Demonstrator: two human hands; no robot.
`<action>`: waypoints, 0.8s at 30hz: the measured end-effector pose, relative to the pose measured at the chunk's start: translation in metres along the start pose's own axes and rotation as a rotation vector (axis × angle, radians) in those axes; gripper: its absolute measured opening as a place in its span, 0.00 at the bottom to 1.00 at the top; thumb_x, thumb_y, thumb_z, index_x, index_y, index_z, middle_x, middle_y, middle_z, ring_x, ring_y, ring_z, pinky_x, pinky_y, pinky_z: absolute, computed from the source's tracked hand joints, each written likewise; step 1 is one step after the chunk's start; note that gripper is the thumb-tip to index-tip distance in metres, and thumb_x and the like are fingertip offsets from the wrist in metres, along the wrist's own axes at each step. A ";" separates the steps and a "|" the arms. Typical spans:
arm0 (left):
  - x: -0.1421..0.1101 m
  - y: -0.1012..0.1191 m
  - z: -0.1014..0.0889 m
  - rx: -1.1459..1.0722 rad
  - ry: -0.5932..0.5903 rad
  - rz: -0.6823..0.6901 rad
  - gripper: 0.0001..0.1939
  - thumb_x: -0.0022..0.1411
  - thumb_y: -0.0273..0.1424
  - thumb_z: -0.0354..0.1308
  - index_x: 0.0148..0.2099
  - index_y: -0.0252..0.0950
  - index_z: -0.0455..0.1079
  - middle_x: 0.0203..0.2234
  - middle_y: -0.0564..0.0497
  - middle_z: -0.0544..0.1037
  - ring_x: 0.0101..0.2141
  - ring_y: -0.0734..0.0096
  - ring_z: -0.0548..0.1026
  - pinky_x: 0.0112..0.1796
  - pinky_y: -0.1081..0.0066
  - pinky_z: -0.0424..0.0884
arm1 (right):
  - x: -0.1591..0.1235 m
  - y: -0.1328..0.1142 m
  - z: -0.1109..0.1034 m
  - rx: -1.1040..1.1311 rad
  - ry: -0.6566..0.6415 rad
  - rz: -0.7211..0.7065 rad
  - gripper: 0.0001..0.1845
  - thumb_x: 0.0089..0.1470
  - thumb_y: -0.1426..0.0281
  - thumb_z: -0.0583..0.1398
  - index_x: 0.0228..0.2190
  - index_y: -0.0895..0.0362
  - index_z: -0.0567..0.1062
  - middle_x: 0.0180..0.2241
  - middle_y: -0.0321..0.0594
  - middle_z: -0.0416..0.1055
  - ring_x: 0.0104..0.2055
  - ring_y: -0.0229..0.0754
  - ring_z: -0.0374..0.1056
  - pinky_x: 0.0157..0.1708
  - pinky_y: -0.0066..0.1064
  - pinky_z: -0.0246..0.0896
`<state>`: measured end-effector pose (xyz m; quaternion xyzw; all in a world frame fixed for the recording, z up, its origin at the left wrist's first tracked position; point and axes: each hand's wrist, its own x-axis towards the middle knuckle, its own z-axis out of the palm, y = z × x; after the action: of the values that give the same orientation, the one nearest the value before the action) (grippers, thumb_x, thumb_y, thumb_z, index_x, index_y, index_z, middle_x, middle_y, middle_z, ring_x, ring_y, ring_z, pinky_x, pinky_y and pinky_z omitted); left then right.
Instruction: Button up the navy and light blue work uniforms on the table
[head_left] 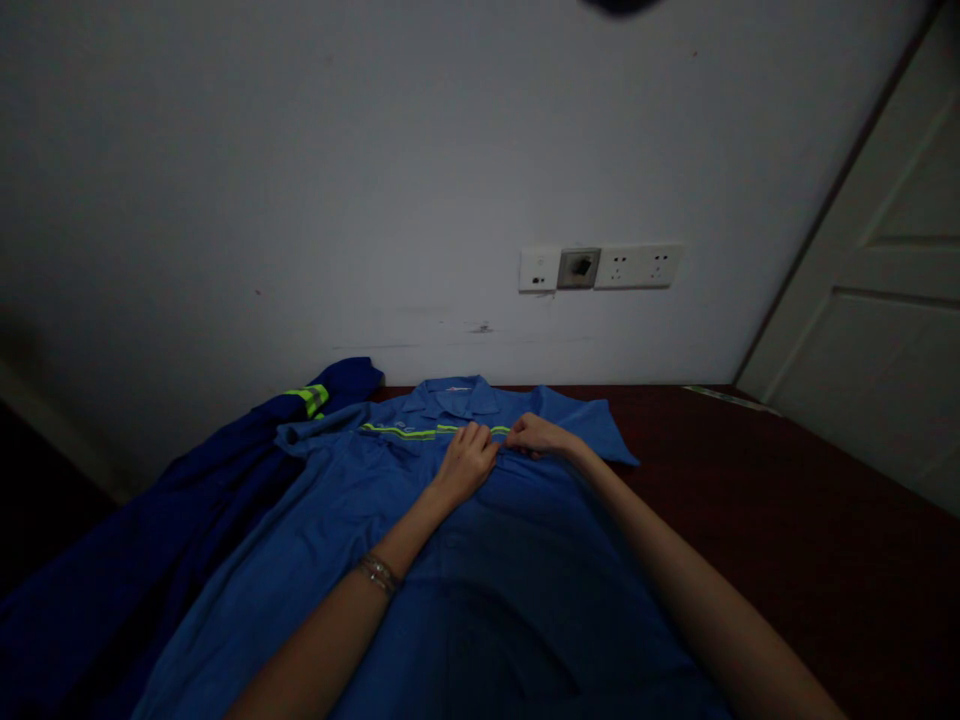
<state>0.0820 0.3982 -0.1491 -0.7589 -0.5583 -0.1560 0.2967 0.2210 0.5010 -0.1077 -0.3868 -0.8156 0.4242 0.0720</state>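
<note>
A blue short-sleeved work shirt (405,500) lies spread out, collar toward the wall, with a yellow-green reflective stripe across its chest. My left hand (469,460) is on the chest just under the stripe, its fingers bent onto the cloth near the button line. Close to its right, my right hand (531,436) pinches the shirt cloth at the stripe between closed fingers. What exactly lies between the left fingertips is hard to see in the dim light. A bracelet circles my left wrist.
A darker blue garment (187,500) with a reflective band lies along the left, partly under the shirt. The dark red tabletop (720,490) extends right. Behind stands a white wall with sockets (634,267); a panelled door (885,290) is at right.
</note>
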 end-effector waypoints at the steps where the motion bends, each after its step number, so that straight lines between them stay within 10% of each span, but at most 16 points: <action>1: 0.000 0.000 0.001 0.003 -0.002 -0.004 0.10 0.61 0.30 0.46 0.37 0.35 0.68 0.33 0.46 0.66 0.37 0.64 0.61 0.36 0.65 0.58 | -0.002 -0.002 -0.001 -0.005 0.006 0.002 0.10 0.44 0.70 0.58 0.17 0.61 0.66 0.12 0.29 0.58 0.13 0.28 0.52 0.12 0.20 0.47; 24: 0.001 0.003 0.004 0.021 0.023 0.034 0.11 0.62 0.28 0.44 0.36 0.33 0.67 0.31 0.46 0.68 0.37 0.64 0.63 0.36 0.65 0.56 | -0.002 -0.014 0.007 -0.149 0.164 0.070 0.11 0.40 0.69 0.60 0.15 0.60 0.65 0.14 0.36 0.64 0.14 0.33 0.61 0.13 0.21 0.55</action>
<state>0.0845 0.4012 -0.1523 -0.7632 -0.5435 -0.1541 0.3136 0.2115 0.4904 -0.1008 -0.4528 -0.8221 0.3318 0.0946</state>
